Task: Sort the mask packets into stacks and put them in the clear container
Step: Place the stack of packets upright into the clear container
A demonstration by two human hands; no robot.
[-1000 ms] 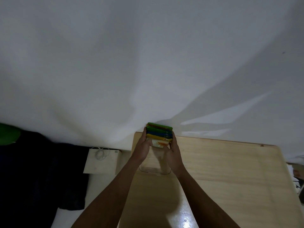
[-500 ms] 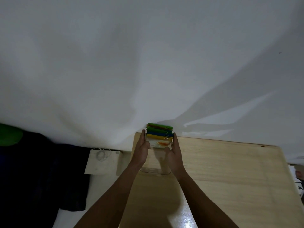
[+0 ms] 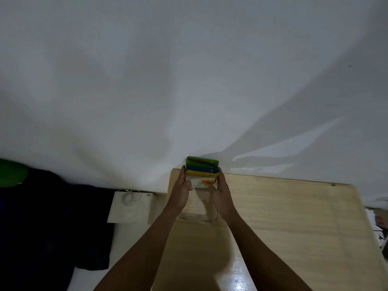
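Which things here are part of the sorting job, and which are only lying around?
Part of the job:
- mask packets, standing in a row
- clear container holding them
- left hand and right hand, at its two sides

Only lying around:
- wooden table
- white box with a coiled cable, on the floor
- dark cloth
- green object, far left

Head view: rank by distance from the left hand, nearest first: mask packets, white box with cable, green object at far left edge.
1. Mask packets: pressed between the left hand and right hand, in the clear container.
2. White box with cable: just off the table's left side, lower down.
3. Green object: far left frame edge.
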